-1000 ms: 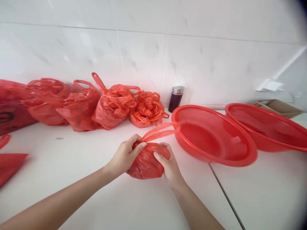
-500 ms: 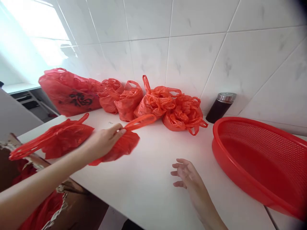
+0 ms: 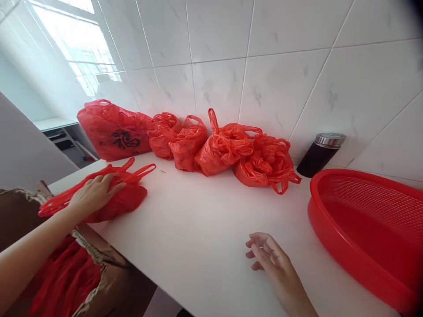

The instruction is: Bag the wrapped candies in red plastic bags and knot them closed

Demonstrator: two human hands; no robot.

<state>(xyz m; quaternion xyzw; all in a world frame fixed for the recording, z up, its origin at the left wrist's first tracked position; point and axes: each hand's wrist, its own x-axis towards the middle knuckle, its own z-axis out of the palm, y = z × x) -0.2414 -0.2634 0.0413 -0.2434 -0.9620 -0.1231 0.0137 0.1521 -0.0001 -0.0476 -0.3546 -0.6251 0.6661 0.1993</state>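
My left hand [image 3: 93, 193] lies flat, fingers stretched out, on top of flattened red plastic bags [image 3: 127, 199] at the left edge of the white counter [image 3: 198, 237]. My right hand [image 3: 269, 259] hovers over the counter near the front, fingers loosely spread, holding nothing. A row of tied red bags [image 3: 224, 149] stands along the tiled wall.
A large red bag with black print [image 3: 114, 132] sits at the far left of the row. A red mesh basket [image 3: 363, 229] lies at the right. A dark bottle with a metal cap [image 3: 319, 154] stands by the wall. A torn cardboard box [image 3: 66, 273] with red material sits below the counter's left edge.
My left hand carried the folded red bag leftward and laid it on the other flat bag at the counter's edge. My right hand let go and stayed over the counter.
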